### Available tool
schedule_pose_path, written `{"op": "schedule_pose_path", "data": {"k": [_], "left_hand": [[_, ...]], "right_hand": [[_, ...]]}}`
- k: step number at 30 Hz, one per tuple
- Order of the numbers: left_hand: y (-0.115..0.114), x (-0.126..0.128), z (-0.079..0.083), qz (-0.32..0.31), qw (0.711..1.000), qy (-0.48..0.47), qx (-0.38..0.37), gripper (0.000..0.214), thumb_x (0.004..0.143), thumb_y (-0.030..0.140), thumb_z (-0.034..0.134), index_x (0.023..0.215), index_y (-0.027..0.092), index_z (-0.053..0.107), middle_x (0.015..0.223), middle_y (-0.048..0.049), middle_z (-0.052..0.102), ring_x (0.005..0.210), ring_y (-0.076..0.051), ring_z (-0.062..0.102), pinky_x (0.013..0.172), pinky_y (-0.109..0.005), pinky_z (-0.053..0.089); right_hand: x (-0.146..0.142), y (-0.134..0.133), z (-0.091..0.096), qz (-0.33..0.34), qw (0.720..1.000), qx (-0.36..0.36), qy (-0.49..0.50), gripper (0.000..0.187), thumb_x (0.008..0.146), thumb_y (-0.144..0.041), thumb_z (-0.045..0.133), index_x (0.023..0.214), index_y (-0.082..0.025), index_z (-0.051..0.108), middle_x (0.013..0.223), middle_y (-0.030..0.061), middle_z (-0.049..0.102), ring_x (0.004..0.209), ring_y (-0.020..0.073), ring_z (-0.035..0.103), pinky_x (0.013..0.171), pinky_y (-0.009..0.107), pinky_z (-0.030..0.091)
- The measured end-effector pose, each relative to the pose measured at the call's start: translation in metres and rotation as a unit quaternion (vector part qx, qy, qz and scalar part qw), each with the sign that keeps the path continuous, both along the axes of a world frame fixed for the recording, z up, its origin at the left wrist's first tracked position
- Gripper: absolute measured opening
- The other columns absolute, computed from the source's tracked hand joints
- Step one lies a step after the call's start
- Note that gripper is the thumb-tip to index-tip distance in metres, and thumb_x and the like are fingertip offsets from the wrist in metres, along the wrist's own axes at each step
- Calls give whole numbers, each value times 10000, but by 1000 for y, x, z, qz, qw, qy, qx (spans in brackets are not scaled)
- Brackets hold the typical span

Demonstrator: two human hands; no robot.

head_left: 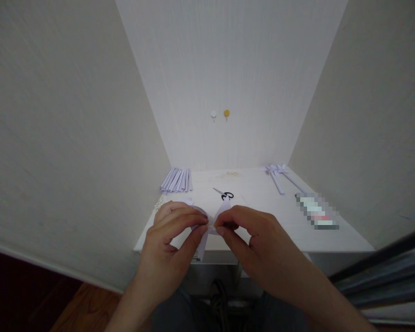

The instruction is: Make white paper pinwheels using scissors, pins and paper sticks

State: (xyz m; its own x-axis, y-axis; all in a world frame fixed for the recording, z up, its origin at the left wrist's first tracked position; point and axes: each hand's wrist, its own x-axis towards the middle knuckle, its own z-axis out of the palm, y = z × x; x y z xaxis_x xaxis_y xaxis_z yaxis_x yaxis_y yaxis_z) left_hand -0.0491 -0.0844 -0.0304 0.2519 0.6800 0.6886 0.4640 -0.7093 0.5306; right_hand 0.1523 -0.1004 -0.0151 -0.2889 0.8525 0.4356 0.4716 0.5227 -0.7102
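Just above the front edge of the table, my left hand (180,230) and my right hand (251,230) meet fingertip to fingertip. Between them is a piece of white paper (202,246), gathered narrow at its middle, its ends flaring out behind and below the fingers. A thin pale strand (210,226) shows at the pinched spot; whether it is string or a rubber band, I cannot tell. Both hands are closed in a pinch, and the fingers hide part of the paper. Just beyond lie black-handled scissors (224,193), blades toward the left.
Rolled paper tubes (177,180) lie side by side at the table's back left. Pale string (160,202) is heaped near the left edge. At the back right lie tubes with paper bows (276,169); a blurred-out item (317,212) is nearer. Two small hooks (227,114) are on the back wall.
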Motion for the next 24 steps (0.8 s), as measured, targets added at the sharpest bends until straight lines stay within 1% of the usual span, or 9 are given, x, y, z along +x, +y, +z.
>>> {"op": "schedule_pose_path", "data": {"k": [5, 10, 13, 18, 24], "left_hand": [[2, 4, -4, 5, 1000, -15, -16, 125, 909, 160, 700, 925, 267, 762, 945, -46, 762, 991, -244, 644, 894, -399, 517], [3, 5, -10, -7, 995, -81, -57, 127, 920, 161, 695, 940, 269, 758, 958, -34, 739, 1003, -224, 640, 916, -369, 501], [2, 5, -12, -17, 989, -122, -82, 118, 914, 170, 706, 924, 269, 770, 953, -31, 734, 994, -220, 645, 928, -361, 494], [-1, 6, -12, -28, 975, -176, -133, 110, 913, 208, 713, 929, 270, 804, 977, -40, 746, 994, -225, 662, 931, -353, 497], [-3, 5, -10, -34, 967, -206, -143, 143, 906, 207, 716, 948, 281, 830, 1005, -44, 759, 1014, -224, 671, 931, -335, 512]], "right_hand": [[-2, 1, -3, -6, 1000, 5, 4, 124, 956, -126, 610, 945, -201, 708, 896, 12, 745, 828, 170, 667, 761, 303, 486], [-4, 1, -6, -5, 1000, 9, 19, 110, 960, -137, 616, 943, -203, 703, 885, 6, 739, 811, 161, 661, 753, 298, 484], [-4, -1, -6, -4, 999, 11, 46, 112, 961, -139, 614, 939, -208, 698, 876, -2, 736, 800, 152, 656, 744, 284, 488], [-6, -3, -6, -3, 995, -2, 95, 120, 961, -154, 613, 932, -229, 701, 864, -14, 736, 792, 147, 652, 729, 265, 498], [-9, -3, -6, -15, 992, -9, 122, 123, 941, -141, 631, 901, -233, 702, 846, -18, 727, 800, 153, 647, 746, 272, 496]]}}
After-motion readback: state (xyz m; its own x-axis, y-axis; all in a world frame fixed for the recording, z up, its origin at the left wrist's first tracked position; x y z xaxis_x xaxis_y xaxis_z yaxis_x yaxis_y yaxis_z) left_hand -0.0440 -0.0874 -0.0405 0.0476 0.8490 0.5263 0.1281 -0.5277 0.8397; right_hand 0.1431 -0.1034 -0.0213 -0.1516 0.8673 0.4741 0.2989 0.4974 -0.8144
